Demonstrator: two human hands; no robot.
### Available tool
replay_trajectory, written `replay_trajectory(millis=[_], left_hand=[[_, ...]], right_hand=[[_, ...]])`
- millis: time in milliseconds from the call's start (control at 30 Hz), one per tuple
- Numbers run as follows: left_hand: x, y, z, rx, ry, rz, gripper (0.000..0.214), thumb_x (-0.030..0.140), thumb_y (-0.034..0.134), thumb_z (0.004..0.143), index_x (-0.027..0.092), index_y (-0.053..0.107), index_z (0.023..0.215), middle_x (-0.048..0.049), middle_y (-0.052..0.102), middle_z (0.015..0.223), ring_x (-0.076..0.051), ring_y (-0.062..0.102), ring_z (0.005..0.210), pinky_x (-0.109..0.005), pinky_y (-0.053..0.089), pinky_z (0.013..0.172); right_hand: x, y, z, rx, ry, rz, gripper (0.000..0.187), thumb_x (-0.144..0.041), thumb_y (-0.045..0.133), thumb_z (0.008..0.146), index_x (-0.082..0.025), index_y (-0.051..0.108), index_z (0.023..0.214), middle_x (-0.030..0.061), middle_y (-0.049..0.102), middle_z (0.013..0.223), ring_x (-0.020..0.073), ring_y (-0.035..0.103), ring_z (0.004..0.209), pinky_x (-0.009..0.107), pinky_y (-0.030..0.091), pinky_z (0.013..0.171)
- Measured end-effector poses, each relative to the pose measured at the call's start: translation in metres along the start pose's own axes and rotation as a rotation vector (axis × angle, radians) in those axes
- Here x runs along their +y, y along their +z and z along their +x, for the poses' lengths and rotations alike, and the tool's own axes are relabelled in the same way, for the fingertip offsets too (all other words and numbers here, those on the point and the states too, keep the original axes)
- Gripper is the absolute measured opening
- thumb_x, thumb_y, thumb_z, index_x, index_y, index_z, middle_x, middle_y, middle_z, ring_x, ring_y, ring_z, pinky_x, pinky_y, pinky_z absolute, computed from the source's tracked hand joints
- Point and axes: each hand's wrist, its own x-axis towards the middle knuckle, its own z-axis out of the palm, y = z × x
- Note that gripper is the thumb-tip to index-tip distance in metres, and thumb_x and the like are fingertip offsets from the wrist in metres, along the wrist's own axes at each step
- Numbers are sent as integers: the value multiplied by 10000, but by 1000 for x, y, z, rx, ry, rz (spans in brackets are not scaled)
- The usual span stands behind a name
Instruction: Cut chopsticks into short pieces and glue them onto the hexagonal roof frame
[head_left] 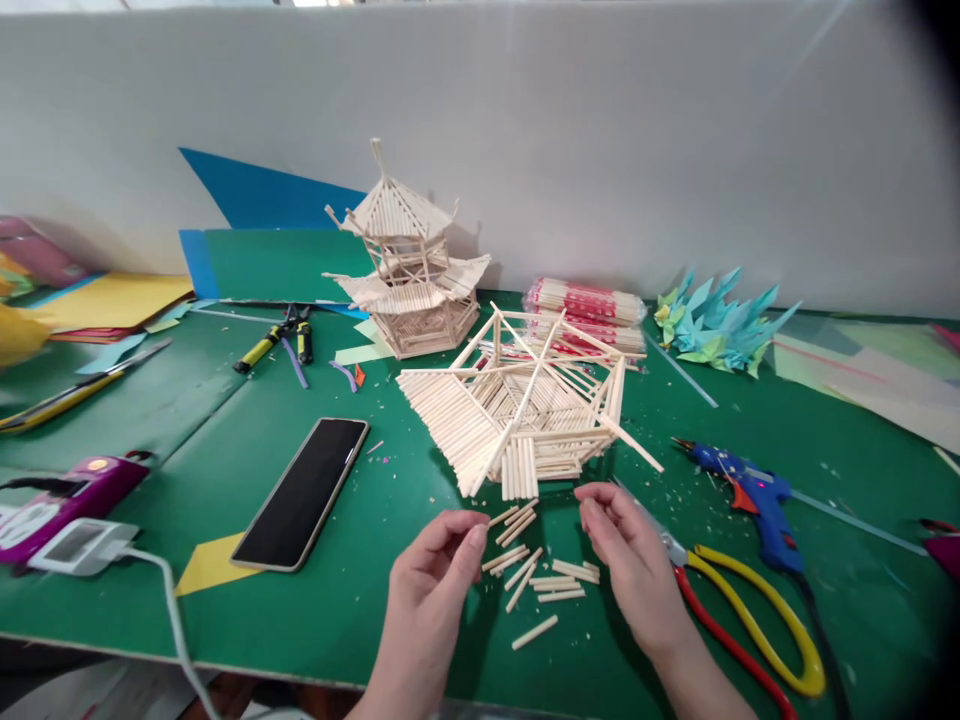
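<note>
My left hand (439, 575) is closed in a pinch at the end of a short wooden stick (501, 517). My right hand (622, 560) has its thumb and fingertips drawn together near the front of the half-built stick frame; whatever they hold, if anything, is too small to make out. Between the hands lie several loose cut sticks (535, 632). Just beyond them stands the stick frame (450, 420), a many-sided roof shape with its left panel covered in sticks and a narrow strip laid at the front. One long stick juts out to its right.
Behind stands a tiered stick pagoda (424, 300), beside packs of sticks (585, 300) and blue-green folded paper (720, 325). At right lie a blue glue gun (750, 490) and red-and-yellow-handled cutters (757, 610). A phone (304, 495), pliers (274, 340) and a white cable (176, 620) are left.
</note>
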Motion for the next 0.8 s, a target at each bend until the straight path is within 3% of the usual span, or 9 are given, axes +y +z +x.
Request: replay_trajectory(millis=[167, 200, 300, 433, 800], left_hand=[[-12, -17, 11, -184, 566, 928, 205, 170, 408, 872, 128, 596, 802, -56, 595, 732, -145, 564, 672, -236, 460, 592], [-13, -16, 15, -214, 597, 1004, 201, 157, 417, 863, 122, 606, 806, -73, 610, 762, -164, 573, 703, -268, 463, 629], [-13, -8, 25, -303, 638, 1184, 204, 151, 434, 848, 135, 634, 811, -93, 634, 793, -224, 574, 722, -358, 438, 646], [-12, 7, 31, -390, 656, 1399, 242, 120, 423, 840, 138, 633, 722, -108, 625, 746, -264, 564, 701, -389, 394, 607], [-16, 14, 36, -416, 621, 1606, 197, 107, 476, 800, 155, 616, 670, -82, 614, 721, -245, 579, 709, -354, 344, 596]], right_hand=[[14, -19, -15, 79, -54, -170, 225, -400, 515, 822, -197, 547, 912, 29, 553, 799, 163, 508, 721, 251, 413, 611], [17, -21, -19, 92, -59, -193, 225, -401, 513, 821, -197, 547, 911, 33, 561, 801, 167, 514, 726, 252, 415, 610], [23, -27, -30, 121, -61, -241, 226, -404, 500, 825, -201, 548, 912, 39, 581, 808, 168, 530, 720, 252, 424, 609], [27, -33, -40, 148, -62, -283, 221, -404, 498, 825, -208, 553, 911, 34, 588, 791, 163, 539, 708, 244, 433, 612], [26, -44, -49, 104, -158, -385, 176, -366, 461, 850, -216, 541, 896, 22, 591, 741, 147, 567, 658, 212, 466, 565]])
